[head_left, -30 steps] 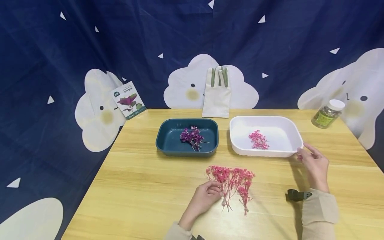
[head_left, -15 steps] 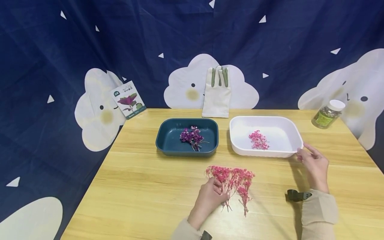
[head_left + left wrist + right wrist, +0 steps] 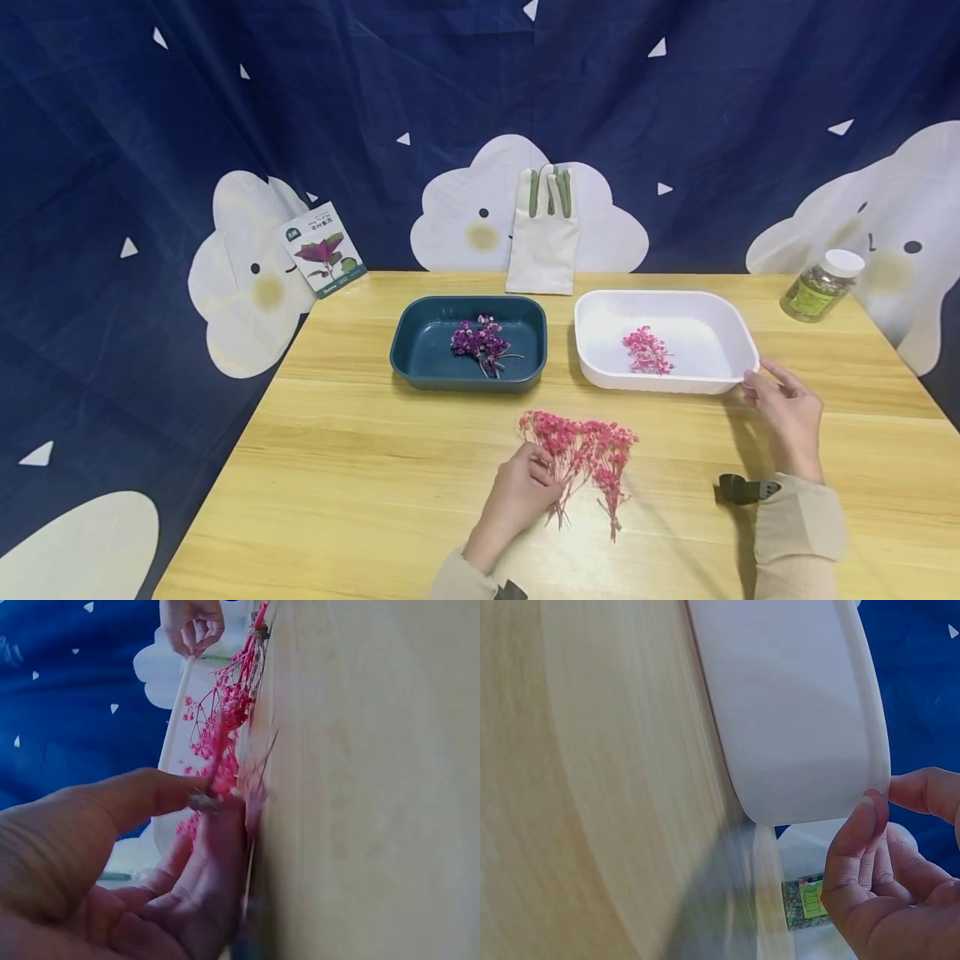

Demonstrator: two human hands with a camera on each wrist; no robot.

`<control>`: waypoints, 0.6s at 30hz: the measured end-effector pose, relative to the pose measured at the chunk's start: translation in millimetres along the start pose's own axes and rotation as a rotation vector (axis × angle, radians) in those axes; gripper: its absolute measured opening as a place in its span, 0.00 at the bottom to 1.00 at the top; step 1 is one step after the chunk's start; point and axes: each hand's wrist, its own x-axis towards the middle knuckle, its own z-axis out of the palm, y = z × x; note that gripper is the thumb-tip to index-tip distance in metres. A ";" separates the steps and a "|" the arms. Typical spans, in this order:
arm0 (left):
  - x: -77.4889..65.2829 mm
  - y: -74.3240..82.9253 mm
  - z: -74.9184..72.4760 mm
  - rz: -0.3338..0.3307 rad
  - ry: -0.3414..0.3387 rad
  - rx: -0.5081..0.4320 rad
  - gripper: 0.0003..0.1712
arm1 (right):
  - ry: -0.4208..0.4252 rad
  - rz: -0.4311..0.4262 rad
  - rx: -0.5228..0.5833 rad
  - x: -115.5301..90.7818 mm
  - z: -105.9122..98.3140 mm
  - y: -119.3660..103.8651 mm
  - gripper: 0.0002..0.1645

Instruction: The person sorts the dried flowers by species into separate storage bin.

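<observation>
My left hand (image 3: 521, 492) pinches the tied stems of the left bunch of pink dried flowers (image 3: 553, 432) between thumb and fingers. In the left wrist view, the tie (image 3: 202, 800) shows at the thumb tip, and the stems are blurred. Close beside it on the right, a second bunch of pink dried flowers (image 3: 612, 471) lies on the table, its stems tied near the bottom. Farther right, my right hand (image 3: 789, 421) holds the front right corner of the white tray (image 3: 660, 383), thumb and fingers at its rim. Inside that tray lies a pink flower sprig (image 3: 647, 350).
Left of the white tray stands a dark green tray (image 3: 465, 385) holding purple dried flowers (image 3: 480, 342). Along the back are a flower-picture packet (image 3: 324, 252), a pair of white and green gloves (image 3: 543, 242) and a white-capped jar (image 3: 817, 287), all on the wooden table (image 3: 337, 483).
My left hand has moved rightward over the left bunch's stems and now pinches them. That bunch has shifted slightly. The right hand keeps its hold on the tray corner.
</observation>
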 end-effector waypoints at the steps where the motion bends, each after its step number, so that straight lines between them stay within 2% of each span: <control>1: 0.0 -1.5 -0.9 -0.008 -0.015 -0.043 0.17 | 0.002 0.000 -0.002 0.1 -0.2 0.1 0.17; 5: -0.4 -6.0 -3.3 -0.046 -0.070 -0.199 0.19 | -0.002 0.003 0.013 0.7 -0.8 0.3 0.17; 10: -0.7 -7.6 -7.0 -0.077 -0.143 -0.319 0.20 | -0.005 0.014 0.018 1.2 -1.2 0.7 0.17; 14: -0.9 -9.3 -11.0 -0.094 -0.190 -0.393 0.20 | -0.009 0.016 0.019 1.4 -1.2 0.6 0.17; 18: -1.7 -12.2 -14.0 -0.085 -0.177 -0.415 0.17 | -0.008 0.015 0.011 1.3 -0.9 0.2 0.16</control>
